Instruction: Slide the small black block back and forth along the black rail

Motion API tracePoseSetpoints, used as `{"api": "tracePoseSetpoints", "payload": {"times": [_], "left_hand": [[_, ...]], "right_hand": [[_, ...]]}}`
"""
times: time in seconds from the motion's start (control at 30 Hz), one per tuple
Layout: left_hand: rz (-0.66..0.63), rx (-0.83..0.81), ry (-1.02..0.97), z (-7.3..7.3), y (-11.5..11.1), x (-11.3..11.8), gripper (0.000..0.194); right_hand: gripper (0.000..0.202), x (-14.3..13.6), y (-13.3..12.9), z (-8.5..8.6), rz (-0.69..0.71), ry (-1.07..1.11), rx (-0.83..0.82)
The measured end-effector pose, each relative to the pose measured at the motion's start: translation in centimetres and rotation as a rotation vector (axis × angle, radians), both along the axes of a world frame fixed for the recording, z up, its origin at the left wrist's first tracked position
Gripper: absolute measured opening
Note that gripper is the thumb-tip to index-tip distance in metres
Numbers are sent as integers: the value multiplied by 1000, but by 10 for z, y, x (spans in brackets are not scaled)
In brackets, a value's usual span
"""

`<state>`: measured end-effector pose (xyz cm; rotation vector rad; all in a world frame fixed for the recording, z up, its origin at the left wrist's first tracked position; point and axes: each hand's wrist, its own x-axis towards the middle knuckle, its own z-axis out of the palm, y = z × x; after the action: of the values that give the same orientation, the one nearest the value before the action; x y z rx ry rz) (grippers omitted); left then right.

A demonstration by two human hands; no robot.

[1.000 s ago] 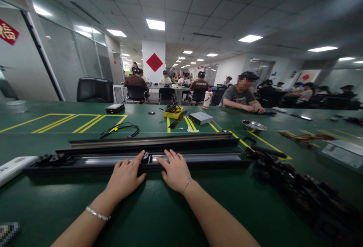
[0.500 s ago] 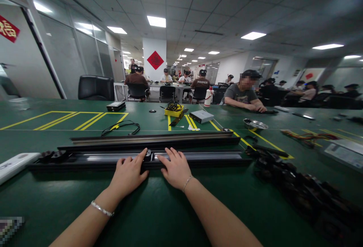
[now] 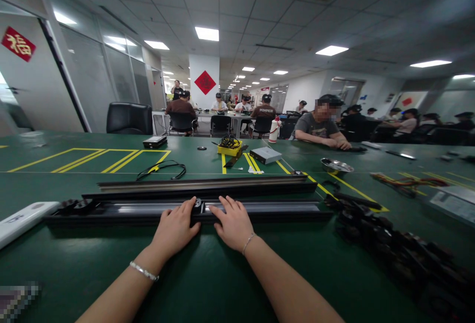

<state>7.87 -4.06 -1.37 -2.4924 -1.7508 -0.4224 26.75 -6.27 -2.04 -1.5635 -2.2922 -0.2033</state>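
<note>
A long black rail (image 3: 282,207) with a shiny, channel-like middle lies across the table in front of me. A small black block (image 3: 199,205) with a round metallic face sits inside the channel between my hands; similar black pieces (image 3: 76,206) are at the left end. My left hand (image 3: 176,226) rests over the rail, fingers extended, the index fingertip at the block and the thumb by the near edge. To the right of the block, my right hand (image 3: 234,223) lies on the rail with its fingers spread. What is under the palms is hidden.
A second long rail (image 3: 222,184) lies just behind. Dark parts (image 3: 393,249) are heaped at right, near a metal bowl (image 3: 337,166). A white device (image 3: 27,219) is at left. Farther back are a yellow box (image 3: 229,149) and black cable (image 3: 163,168). A person (image 3: 322,127) sits across.
The whole view has shifted slightly to the right and down in the picture. My hands keep nearly the same place on the rail, and the block stays between them.
</note>
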Motion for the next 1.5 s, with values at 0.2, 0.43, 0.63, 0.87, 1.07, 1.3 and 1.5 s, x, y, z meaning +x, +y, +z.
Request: {"api": "tracePoseSetpoints", "payload": {"times": [0.2,0.43,0.63,0.87,1.07,1.3,1.5], "left_hand": [[-4,33,-4,-2,1,-1,64],[-3,49,-14,-4,1,0,64],[5,56,-6,-5,-1,1,66],[-78,176,-15,-17,3,-2,69],[-127,223,16,-20,4,-3,69],[-136,212,35,-17,3,-1,70],[-115,180,47,-16,2,0,70]], "right_hand": [[47,1,0,-1,-1,-5,-5],[48,1,0,-1,2,-3,5],[47,1,0,-1,1,-14,9],[46,1,0,0,-2,-19,17],[46,1,0,-1,3,-18,22],[47,1,0,-2,3,-20,20],[47,0,0,-1,-6,-21,11]]}}
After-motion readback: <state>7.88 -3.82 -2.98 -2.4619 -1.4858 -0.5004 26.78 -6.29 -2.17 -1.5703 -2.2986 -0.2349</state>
